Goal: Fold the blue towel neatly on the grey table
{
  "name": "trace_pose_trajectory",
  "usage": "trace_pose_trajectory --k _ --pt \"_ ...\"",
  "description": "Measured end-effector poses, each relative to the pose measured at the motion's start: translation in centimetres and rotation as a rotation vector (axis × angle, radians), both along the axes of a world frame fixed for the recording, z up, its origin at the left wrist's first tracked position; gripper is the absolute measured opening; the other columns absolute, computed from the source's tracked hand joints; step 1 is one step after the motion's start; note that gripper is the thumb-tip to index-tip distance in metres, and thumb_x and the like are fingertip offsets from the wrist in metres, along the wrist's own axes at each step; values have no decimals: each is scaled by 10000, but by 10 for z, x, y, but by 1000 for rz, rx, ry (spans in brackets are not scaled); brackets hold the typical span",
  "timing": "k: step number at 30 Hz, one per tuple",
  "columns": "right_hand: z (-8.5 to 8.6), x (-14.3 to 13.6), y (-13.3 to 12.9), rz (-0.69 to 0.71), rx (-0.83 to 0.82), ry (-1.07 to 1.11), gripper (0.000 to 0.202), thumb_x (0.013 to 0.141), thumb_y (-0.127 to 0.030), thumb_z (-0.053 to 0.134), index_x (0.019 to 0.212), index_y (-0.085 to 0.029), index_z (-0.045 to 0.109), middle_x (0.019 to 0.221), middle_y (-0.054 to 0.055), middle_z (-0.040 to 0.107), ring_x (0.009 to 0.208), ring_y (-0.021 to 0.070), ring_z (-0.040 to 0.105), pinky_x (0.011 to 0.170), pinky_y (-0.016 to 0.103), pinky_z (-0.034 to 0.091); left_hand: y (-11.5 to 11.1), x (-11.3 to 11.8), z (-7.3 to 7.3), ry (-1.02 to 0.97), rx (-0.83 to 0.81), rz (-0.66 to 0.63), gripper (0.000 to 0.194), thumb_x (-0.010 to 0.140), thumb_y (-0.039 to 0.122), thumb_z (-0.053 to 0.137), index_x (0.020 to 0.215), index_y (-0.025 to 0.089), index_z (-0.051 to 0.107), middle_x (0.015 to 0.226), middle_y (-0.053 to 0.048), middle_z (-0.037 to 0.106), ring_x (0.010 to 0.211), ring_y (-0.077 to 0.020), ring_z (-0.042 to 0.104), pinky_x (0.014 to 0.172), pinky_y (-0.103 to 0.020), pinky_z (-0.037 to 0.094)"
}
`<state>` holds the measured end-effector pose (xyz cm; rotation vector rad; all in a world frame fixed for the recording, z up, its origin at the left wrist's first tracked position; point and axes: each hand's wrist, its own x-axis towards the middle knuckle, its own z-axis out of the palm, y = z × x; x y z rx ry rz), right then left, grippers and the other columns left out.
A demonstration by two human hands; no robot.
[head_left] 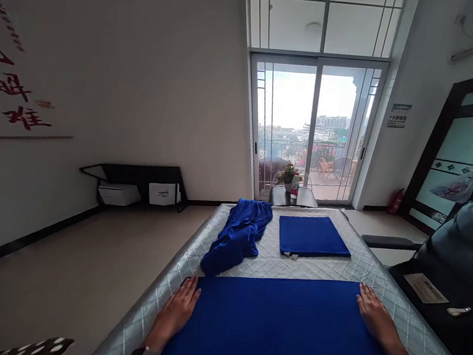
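Note:
A blue cloth (281,330) lies spread flat and smooth on the quilted silver-grey padded surface (414,320), its near part cut off by the bottom of the view. On its far left corner rests my left hand (177,308), fingers stretched out; a watch is on that wrist. My right hand (375,317) lies with extended fingers on the far right corner. Neither hand grips anything. Beyond the cloth, a crumpled blue cloth (237,238) is heaped at the left. A neatly folded blue cloth (314,237), with small white tags at its near edge, lies to the right.
Past the far end stands a small table (274,194) with a potted plant (287,173) and a bottle (294,187). A black armchair (469,258) is close on the right. A low black rack (137,174) holding white boxes stands by the left wall.

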<state>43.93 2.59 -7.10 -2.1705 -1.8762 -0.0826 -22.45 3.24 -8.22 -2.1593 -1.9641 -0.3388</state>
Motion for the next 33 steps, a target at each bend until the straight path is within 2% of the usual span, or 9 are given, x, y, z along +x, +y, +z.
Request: trace_pose_trajectory --k 6,11,13,17,19,24,26,29,33 --pt "-4 4 1 27 -2 -38 701 941 -384 172 1483 -2 400 1580 158 362 1479 243 291 1212 428 242 0 4 7 -41 -102 95 552 975 260 264 1455 99 485 1540 -136 456 1448 -236 372 1188 -391 299" --pt "-7 3 2 2 8 -45 682 953 -367 165 1488 -13 397 1573 154 376 1476 238 296 1209 431 248 -5 3 12 -40 -97 5 544 951 260 289 1412 131 549 1498 -119 518 1430 -257 405 1176 -431 328" --pt "-3 4 0 7 2 -41 674 957 -356 165 1483 -8 402 1574 158 371 1473 245 303 1206 436 258 -8 1 16 -60 -106 -1 538 946 270 303 1392 127 568 1491 -130 524 1427 -268 410 1187 -459 309" --pt "14 -1 -6 65 31 -30 635 957 -315 201 1454 -6 447 1533 188 428 1457 275 336 1188 477 292 -15 12 35 -161 -92 145 575 988 331 261 1446 58 476 1528 -178 460 1452 -281 359 1197 -485 294" --pt "28 -19 -11 128 97 -24 608 962 -299 220 1447 -30 468 1514 190 456 1450 284 348 1186 506 291 -19 32 50 -201 -54 119 590 1014 348 215 1462 39 441 1534 -189 445 1460 -276 338 1187 -478 324" --pt "68 -123 -27 421 64 77 612 1012 -405 200 1490 -95 426 1546 134 426 1454 219 345 1208 424 266 -24 138 73 -183 -12 -327 517 1038 344 243 1451 146 484 1491 -122 526 1416 -235 426 1168 -453 382" --pt "78 -172 -31 520 11 106 627 1017 -439 190 1509 -110 397 1567 111 394 1471 201 306 1219 389 234 -23 189 71 -172 -14 -426 477 1040 342 292 1438 193 509 1480 -84 546 1403 -205 448 1173 -395 379" --pt "75 -226 -32 584 -61 111 619 1011 -387 182 1519 -88 370 1584 114 353 1488 196 261 1228 374 190 -16 244 59 -151 11 -480 463 1036 284 312 1443 163 497 1487 -123 529 1412 -227 435 1166 -434 384" --pt "54 -250 -24 552 -109 105 613 995 -332 183 1540 -84 316 1609 105 289 1503 205 211 1234 392 153 -8 265 40 -136 6 -438 471 1032 261 304 1447 127 481 1498 -151 507 1422 -244 416 1153 -474 398"
